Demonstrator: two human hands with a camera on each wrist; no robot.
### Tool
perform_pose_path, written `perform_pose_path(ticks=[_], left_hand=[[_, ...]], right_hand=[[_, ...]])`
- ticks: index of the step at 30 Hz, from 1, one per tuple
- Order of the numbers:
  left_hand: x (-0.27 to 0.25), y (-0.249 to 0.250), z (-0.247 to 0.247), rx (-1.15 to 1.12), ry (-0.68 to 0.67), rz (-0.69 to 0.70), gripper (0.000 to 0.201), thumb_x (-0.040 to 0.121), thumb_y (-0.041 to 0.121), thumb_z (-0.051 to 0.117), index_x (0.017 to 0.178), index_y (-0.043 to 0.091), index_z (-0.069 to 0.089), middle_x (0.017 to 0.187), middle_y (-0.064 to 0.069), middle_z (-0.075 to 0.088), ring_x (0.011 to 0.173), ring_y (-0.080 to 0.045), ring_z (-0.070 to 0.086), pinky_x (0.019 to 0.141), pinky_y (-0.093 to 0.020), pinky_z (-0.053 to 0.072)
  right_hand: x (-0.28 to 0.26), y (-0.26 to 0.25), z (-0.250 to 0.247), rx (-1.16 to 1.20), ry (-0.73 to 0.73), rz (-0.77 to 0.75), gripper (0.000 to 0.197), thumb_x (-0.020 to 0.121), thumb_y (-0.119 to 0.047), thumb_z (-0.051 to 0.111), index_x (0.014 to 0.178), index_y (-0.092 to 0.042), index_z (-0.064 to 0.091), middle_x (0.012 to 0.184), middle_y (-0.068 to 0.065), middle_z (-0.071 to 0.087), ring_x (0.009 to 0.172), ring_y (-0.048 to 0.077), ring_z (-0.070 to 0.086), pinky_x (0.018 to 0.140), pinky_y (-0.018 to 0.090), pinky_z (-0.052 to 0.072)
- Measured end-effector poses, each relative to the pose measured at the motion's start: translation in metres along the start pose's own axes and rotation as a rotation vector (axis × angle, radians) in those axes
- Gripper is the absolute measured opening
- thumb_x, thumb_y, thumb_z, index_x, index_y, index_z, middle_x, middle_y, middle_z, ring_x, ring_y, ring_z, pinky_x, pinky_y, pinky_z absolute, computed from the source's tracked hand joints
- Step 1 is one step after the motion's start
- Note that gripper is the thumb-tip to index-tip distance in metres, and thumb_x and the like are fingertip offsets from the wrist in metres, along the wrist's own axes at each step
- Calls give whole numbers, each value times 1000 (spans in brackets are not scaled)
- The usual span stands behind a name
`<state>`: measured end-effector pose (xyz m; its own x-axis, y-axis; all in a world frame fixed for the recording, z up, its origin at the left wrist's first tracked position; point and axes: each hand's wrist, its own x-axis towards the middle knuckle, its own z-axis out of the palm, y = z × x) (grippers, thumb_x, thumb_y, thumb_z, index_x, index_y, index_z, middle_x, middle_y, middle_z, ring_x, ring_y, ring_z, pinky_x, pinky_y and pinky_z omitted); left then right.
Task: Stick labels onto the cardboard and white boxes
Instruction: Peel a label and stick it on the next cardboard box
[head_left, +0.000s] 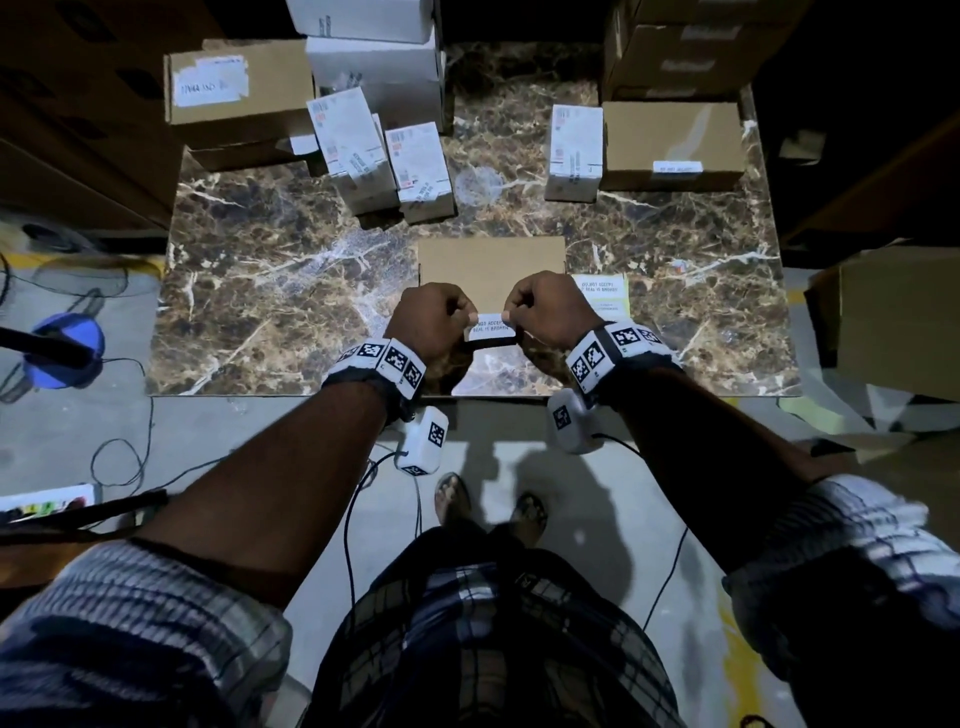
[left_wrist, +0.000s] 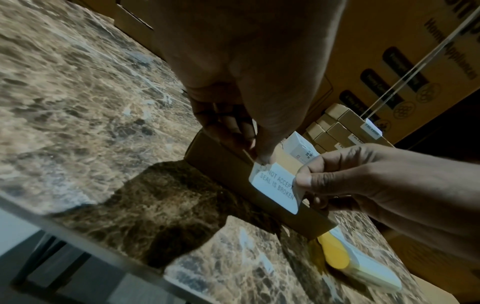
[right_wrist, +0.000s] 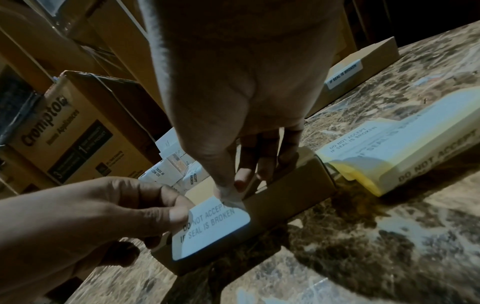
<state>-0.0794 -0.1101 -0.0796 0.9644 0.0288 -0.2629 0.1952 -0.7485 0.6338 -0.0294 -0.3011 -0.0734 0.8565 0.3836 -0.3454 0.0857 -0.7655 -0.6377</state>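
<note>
Head view is showing both hands working at the near edge of a flat cardboard box (head_left: 491, 267) that is lying in the middle of the marble table (head_left: 270, 291). The left hand (head_left: 428, 317) and the right hand (head_left: 550, 309) are each pinching one end of a white label (head_left: 491, 330) between thumb and finger, with the other fingers curled. The label is hanging over the front wall of this box; whether it is already sticking there I cannot tell for sure.

Some work is already done, I think: a cardboard box at the far right (head_left: 672, 143) is carrying a label (head_left: 677, 167) on its front, and the small white boxes (head_left: 382, 156) behind are showing the same printed seals. A stack of unused labels (head_left: 602, 296) is waiting just beside the right hand, so more boxes probably are remaining.
</note>
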Motion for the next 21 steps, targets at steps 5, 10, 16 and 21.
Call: perform_pose_path(ticks=[5,10,16,21], left_hand=[[8,-3,0,-6,12,-13,3,82,23,74,83,20,73,82,4,72,79,-10,65,73,-25,52],[15,-4,3,23,-14,-33,5,84,23,72,79,21,71,81,5,71,77,-8,62,70,-21,47],[18,-5,7,4,3,-45,5,85,21,71,80,20,72,78,9,69,73,-3,58,60,-8,37],[19,-6,9,-8,17,-37,6,84,21,70,78,22,70,79,8,70,75,-6,62,65,-15,43]], right_hand=[[6,1,0,2,-14,45,6,82,-15,75,76,-16,76,67,-6,68,65,7,61,57,19,43],[13,4,0,-10,-5,22,3,80,-13,76,77,-12,77,65,-13,63,65,1,57,58,17,40],[18,5,-3,-30,-24,13,3,77,-12,75,76,-12,78,77,-1,74,75,9,66,68,23,51],[19,4,-3,-26,-23,26,4,77,-13,76,74,-12,78,74,-2,73,76,11,69,70,25,55]])
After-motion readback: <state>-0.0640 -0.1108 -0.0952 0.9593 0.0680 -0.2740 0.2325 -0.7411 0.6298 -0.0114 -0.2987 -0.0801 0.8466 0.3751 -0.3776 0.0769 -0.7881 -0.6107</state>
